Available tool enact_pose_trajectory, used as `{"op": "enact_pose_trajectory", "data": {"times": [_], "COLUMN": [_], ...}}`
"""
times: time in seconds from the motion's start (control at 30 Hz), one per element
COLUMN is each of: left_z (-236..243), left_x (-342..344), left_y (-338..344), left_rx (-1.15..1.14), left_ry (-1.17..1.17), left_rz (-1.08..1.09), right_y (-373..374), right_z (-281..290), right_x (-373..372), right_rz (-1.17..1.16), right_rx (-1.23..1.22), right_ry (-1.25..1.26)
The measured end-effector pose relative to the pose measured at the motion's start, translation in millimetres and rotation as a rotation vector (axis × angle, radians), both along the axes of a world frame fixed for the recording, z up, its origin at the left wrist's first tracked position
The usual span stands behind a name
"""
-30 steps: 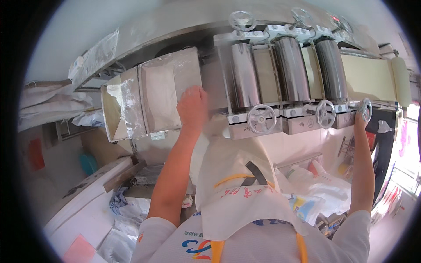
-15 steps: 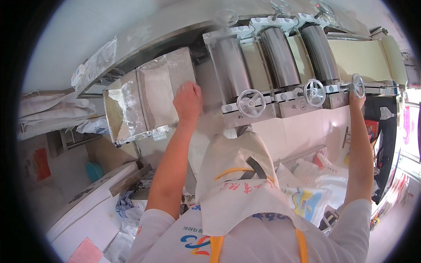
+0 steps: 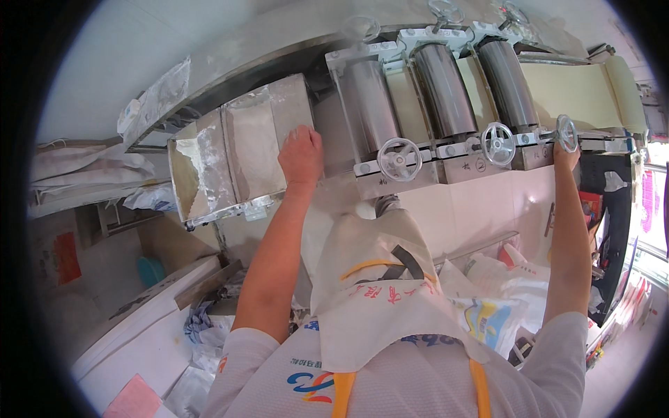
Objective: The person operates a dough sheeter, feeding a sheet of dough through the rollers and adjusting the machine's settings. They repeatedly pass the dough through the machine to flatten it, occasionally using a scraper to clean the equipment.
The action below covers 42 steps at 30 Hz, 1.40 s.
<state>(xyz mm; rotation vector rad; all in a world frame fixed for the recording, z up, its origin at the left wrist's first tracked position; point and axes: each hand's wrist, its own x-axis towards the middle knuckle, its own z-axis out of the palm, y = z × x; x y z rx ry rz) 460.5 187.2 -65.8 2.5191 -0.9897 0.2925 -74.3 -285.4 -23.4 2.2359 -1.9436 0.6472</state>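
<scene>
My left hand [image 3: 301,156] is closed in a fist at the right edge of a flour-dusted metal box [image 3: 290,115]; what its fingers hold, if anything, is hidden. Far to the right, my right hand [image 3: 566,157] grips the lower part of a clear handwheel [image 3: 567,134], the last in a row of three along the near side of a roller machine. The wheel covers part of the fingers. Between my hands stand the first handwheel [image 3: 399,159] and the middle one [image 3: 498,143], both untouched. Pale dough sheet [image 3: 477,87] shows between the steel rollers [image 3: 446,90].
A wide sheet of dough [image 3: 568,90] runs to a thick roll [image 3: 626,94] at the far right. White sacks [image 3: 498,285] lie below the machine. A teal bowl [image 3: 150,272] sits at lower left, near folded white cloths [image 3: 90,171] on a shelf. My apron [image 3: 369,279] hangs in front.
The view has shifted slightly. Both hands keep their places, the left at the metal box's edge and the right at the last handwheel.
</scene>
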Motion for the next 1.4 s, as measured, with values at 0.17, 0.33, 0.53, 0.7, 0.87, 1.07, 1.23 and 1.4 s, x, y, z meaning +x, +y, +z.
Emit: {"op": "enact_pose_trajectory", "data": {"times": [0.17,0.33,0.53,0.7,0.87,1.07,1.23,1.4], "left_z": [1.5,1.9,1.4,0.4,-0.3,1.5,3.4,2.8], "left_x": [-0.2,0.0,-1.5,-0.7,-0.4,-0.7,-1.5,-1.7], "left_y": [0.5,2.7,-2.2,0.6,0.1,0.4,0.7,1.6], "left_rx": [0.044,0.033,0.004,0.019,0.046,0.049,0.059,0.029], "left_ry": [-0.030,-0.035,0.021,0.033,0.024,0.020,0.013,0.018], "left_rz": [0.004,0.007,0.003,0.023,0.018,0.012,0.014,0.005], "right_y": [5.2,8.2,-0.9,6.8,13.8,24.8,32.4,26.7], "right_z": [3.6,4.1,-0.1,3.6,12.0,21.5,27.6,22.8], "right_x": [2.8,11.4,-5.4,7.6,13.1,23.5,32.4,24.9], "right_rz": [0.080,0.063,0.003,0.021,0.043,0.035,0.019,0.109], "right_rx": [-0.011,-0.016,0.008,0.024,0.021,0.013,0.019,-0.018], "right_ry": [0.019,0.007,-0.054,-0.043,-0.065,-0.030,-0.041,0.002]}}
